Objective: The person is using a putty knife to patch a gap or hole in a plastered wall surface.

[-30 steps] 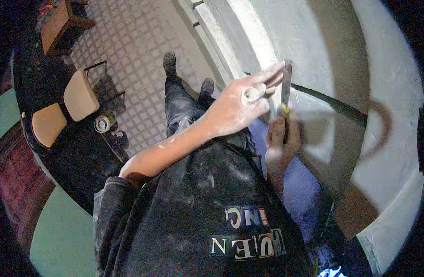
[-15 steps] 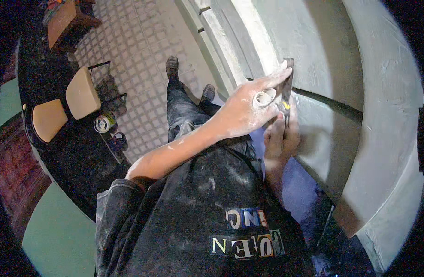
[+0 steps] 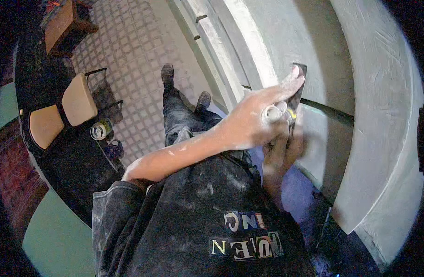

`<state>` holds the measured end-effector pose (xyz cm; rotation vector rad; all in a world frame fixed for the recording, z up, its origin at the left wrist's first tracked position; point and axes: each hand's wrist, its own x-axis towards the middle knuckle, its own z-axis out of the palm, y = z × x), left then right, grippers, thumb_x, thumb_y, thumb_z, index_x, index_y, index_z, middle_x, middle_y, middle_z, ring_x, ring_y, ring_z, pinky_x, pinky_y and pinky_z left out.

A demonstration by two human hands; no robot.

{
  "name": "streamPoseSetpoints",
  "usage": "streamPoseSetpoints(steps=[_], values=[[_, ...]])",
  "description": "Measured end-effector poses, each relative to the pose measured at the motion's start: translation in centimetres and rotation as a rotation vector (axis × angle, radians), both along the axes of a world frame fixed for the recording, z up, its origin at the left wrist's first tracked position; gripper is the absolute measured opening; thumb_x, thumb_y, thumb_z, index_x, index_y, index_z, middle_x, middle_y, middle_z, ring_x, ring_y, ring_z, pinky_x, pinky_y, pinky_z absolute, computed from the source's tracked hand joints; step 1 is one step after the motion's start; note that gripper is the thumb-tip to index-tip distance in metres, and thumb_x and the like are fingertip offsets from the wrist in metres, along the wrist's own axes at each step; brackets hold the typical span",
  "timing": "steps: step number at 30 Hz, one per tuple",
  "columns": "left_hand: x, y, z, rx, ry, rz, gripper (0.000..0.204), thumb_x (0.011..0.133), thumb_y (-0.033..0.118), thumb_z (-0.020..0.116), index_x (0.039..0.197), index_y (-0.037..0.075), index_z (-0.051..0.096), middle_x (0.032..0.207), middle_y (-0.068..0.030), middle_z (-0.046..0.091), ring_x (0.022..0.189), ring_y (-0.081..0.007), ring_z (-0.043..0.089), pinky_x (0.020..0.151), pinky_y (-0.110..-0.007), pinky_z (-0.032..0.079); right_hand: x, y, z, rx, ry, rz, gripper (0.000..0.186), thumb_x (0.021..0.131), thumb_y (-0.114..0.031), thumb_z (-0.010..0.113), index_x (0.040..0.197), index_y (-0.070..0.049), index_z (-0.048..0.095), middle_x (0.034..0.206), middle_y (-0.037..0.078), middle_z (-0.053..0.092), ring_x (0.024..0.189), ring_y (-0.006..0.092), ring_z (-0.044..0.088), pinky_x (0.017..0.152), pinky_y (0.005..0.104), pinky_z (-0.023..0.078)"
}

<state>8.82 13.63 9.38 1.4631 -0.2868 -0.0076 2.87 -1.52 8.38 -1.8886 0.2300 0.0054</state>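
Note:
My left hand (image 3: 263, 113), dusted white, grips a small pale roll (image 3: 270, 113), its extended fingertips pressed on the flat dark blade of a tool (image 3: 297, 90) with a yellow mark near its handle. Below and behind it, my right hand (image 3: 286, 152) grips that tool's handle, partly hidden by my left hand. The blade lies upright in the picture, against or just in front of a grey plastered wall (image 3: 330, 55); I cannot tell whether it touches. A pale strip (image 3: 249, 32) runs along the wall, with a dark gap beside the blade.
At left are two cream chair cushions (image 3: 80, 99), a wooden table (image 3: 69, 27), a can (image 3: 101, 129) on a dark surface (image 3: 82, 171) and a green surface (image 3: 50, 221). Below, my feet stand on a patterned tiled floor (image 3: 129, 64), along the wall's stepped ledges.
Both hands and the tool have shifted slightly right. My left hand has also moved a little down in the picture since half a second ago, still on the blade.

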Motion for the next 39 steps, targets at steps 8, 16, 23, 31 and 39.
streamPoseSetpoints(steps=[8,16,23,31,39], values=[[-1.1,-0.3,-0.6,-0.033,-0.033,-0.016,0.077,0.077,-0.003,0.061,0.151,0.003,0.039,0.160,-0.0207,0.030,0.149,-0.0321,0.030,0.121,-0.038,0.024,0.9,0.8,1.0,0.130,0.097,0.086,0.059,0.106,-0.034,0.044,0.151,0.004,0.034,0.141,0.022,0.051,0.124,0.0279,0.054,0.106,0.0390,0.043],[0.2,-0.5,-1.2,-0.020,-0.055,0.037,0.073,0.081,0.004,0.058,0.151,0.002,0.038,0.160,-0.0211,0.030,0.149,-0.0324,0.028,0.121,-0.038,0.024,2.9,2.2,0.8,0.061,0.011,0.061,0.066,0.104,-0.043,0.046,0.149,0.004,0.037,0.138,0.022,0.055,0.125,0.0304,0.055,0.105,0.0408,0.043],[-1.0,-1.0,-0.7,-0.049,0.001,-0.073,0.072,0.083,0.000,0.059,0.152,0.003,0.038,0.162,-0.0167,0.029,0.151,-0.0271,0.025,0.123,-0.038,0.019,0.3,-1.5,-0.8,-0.238,-0.345,0.226,0.053,0.103,-0.030,0.054,0.138,0.009,0.048,0.124,0.017,0.065,0.102,0.0193,0.065,0.082,0.0348,0.053],[0.9,0.1,-0.2,0.009,-0.077,-0.003,0.072,0.083,0.007,0.060,0.151,0.001,0.038,0.161,-0.0194,0.030,0.150,-0.0283,0.027,0.123,-0.039,0.020,2.9,2.0,1.4,-0.025,-0.015,-0.031,0.046,0.104,-0.025,0.050,0.141,0.004,0.047,0.129,0.023,0.060,0.117,0.0270,0.060,0.096,0.0357,0.049],[0.0,-0.1,-0.6,-0.031,-0.095,-0.017,0.072,0.082,0.003,0.059,0.151,0.002,0.039,0.159,-0.0214,0.031,0.148,-0.0314,0.031,0.121,-0.037,0.024,1.2,3.4,2.8,0.022,0.108,-0.149,0.049,0.106,-0.023,0.045,0.146,0.004,0.041,0.136,0.022,0.056,0.116,0.0259,0.059,0.097,0.0365,0.049]])
